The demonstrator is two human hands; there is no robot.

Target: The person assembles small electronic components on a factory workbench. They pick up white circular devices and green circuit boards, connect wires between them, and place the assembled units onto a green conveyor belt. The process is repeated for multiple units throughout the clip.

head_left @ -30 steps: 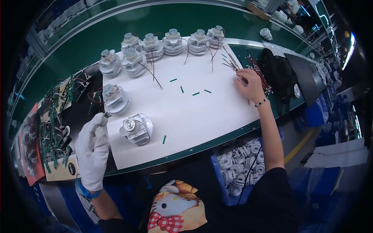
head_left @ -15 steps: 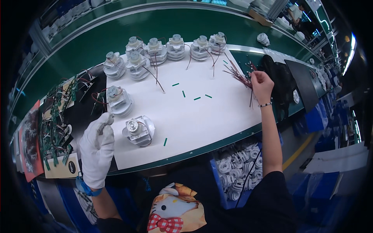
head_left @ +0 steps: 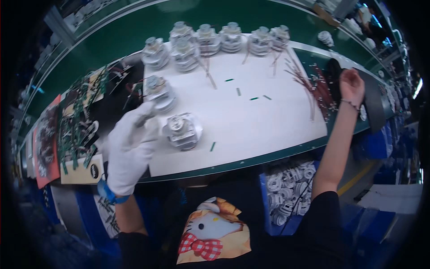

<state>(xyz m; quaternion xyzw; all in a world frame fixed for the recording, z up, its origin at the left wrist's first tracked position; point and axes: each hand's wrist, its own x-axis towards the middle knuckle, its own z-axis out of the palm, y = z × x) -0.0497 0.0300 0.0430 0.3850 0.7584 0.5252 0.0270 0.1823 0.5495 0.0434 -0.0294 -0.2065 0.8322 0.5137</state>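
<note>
My left hand [head_left: 131, 150], in a white glove, is at the left edge of a white sheet [head_left: 251, 130]. Its thumb and fingers are apart, beside the nearest white motor unit [head_left: 182, 131]; whether they touch it is blurred. Just beyond the fingertips stands another motor unit [head_left: 160, 93] with red and dark wires. My bare right hand [head_left: 352, 85] is out to the right, past a bundle of brown-red wires [head_left: 319, 89], next to a black item [head_left: 334, 74]. Its fingers are curled in, and their tips are hidden.
Several motor units [head_left: 208, 39] line the sheet's far side, wires trailing. Small green strips [head_left: 238, 92] lie scattered on it. Green circuit boards [head_left: 80, 121] are heaped on the left. Below the front edge, a blue bin [head_left: 265, 201] holds white plastic parts [head_left: 286, 193].
The view has shifted, so the table sits higher and farther right. My right hand has moved rightward off the wire bundle. My left fingers have spread and come nearer the closest motor unit.
</note>
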